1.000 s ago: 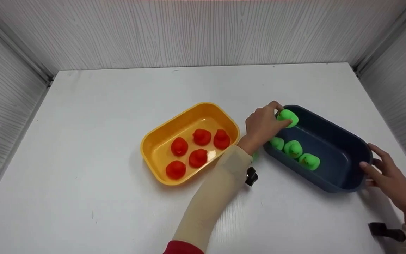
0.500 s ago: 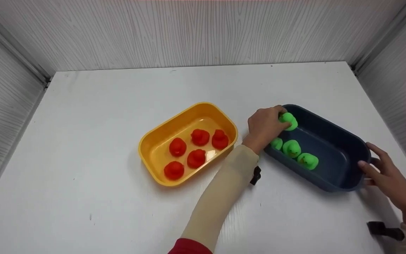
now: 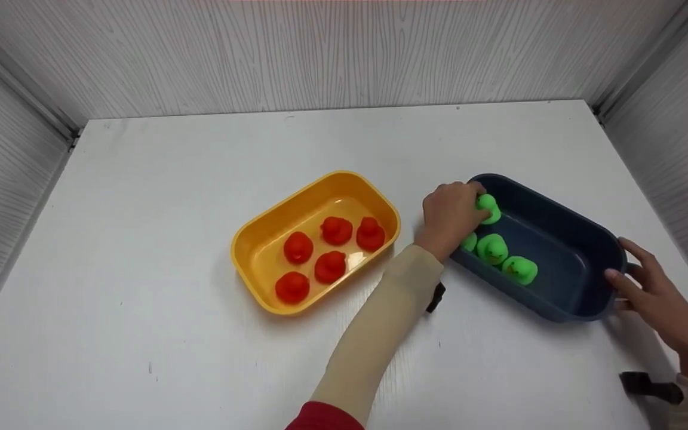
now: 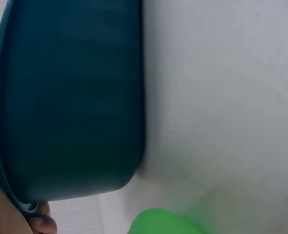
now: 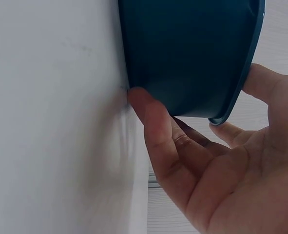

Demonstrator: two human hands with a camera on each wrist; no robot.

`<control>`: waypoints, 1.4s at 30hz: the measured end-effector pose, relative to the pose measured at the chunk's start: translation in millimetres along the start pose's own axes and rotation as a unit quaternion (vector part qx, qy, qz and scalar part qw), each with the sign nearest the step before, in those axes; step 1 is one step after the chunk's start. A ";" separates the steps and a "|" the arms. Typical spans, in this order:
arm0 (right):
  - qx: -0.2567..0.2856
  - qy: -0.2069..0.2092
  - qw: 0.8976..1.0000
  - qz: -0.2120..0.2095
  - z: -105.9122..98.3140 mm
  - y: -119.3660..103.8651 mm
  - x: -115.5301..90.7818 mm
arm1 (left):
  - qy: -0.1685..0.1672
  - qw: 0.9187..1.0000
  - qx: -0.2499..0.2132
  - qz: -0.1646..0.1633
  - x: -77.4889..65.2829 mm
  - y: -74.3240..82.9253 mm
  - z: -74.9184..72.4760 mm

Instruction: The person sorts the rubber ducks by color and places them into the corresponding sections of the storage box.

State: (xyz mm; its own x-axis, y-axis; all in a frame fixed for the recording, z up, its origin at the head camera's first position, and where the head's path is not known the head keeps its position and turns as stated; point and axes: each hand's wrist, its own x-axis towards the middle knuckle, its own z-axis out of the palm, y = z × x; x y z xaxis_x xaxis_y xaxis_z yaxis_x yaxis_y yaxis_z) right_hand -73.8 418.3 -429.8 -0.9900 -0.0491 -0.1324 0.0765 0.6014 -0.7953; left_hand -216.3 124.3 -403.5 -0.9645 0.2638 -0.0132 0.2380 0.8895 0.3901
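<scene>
In the head view my left hand (image 3: 452, 215) reaches over the left end of a dark blue plastic bin (image 3: 577, 227). Its thumb and forefinger pinch a green rubber duck (image 3: 488, 214) low inside that end. Beside it along the near wall sit more ducks, among them a green duck (image 3: 493, 249) and another green duck (image 3: 522, 270). My right hand (image 3: 657, 298) grips the bin's right end, thumb at the rim. In the right wrist view the fingers (image 5: 158, 131) of that hand curl beneath the end. The left wrist view catches only part of the left hand, at the bin's lip.
A yellow bin (image 3: 239, 248) with several red ducks (image 3: 298, 247) stands left of the blue one. One more green duck (image 4: 163, 223) lies on the white table (image 3: 159, 251) close to the left wrist. Pale wood-grain panels (image 3: 332, 54) rise at the back and sides.
My left hand has lowered the green duck further into the left end of the blue bin. The right hand keeps its hold, and the whole view has shifted slightly.
</scene>
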 end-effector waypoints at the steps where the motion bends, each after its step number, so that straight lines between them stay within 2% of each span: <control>1: 0.002 0.000 1.000 -0.001 0.1 0.0 0.1 | 0.002 1.000 0.006 0.002 0.0 0.1 0.7; 5: 0.009 -0.001 1.000 -0.004 0.1 0.2 0.5 | 0.009 1.000 0.025 0.009 -0.5 -0.1 2.5; 10: 0.011 -0.003 1.000 -0.004 0.1 0.6 0.2 | 0.015 1.000 0.023 0.009 -2.1 -0.6 2.6; 18: -0.010 -0.001 1.000 -0.002 0.7 0.4 -0.4 | 0.029 0.999 -0.021 0.017 -7.3 -4.7 -4.6; 22: -0.024 0.004 1.000 0.007 1.7 0.1 0.1 | 0.050 0.996 -0.069 0.033 -14.4 -6.4 -10.5; 26: -0.026 0.003 1.000 0.011 2.2 -0.4 0.7 | 0.079 0.988 -0.126 0.051 -24.4 -7.4 -16.8; 33: -0.029 0.007 1.000 0.009 -0.1 -1.3 1.5 | 0.143 0.970 -0.175 0.089 -39.7 -10.1 -23.6; 42: -0.028 0.003 1.000 0.001 0.2 -2.9 -0.7 | 0.144 0.947 -0.265 0.109 -60.0 -22.2 -33.2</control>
State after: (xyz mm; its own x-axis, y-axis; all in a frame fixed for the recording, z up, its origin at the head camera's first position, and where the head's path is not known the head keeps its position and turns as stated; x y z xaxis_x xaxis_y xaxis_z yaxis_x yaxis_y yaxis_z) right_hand -73.3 416.4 -427.6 -0.9906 -0.0422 -0.1304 0.0726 0.6454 -0.7604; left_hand -167.5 76.3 -380.8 -0.9087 0.2381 0.3429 0.4173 0.4930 0.7634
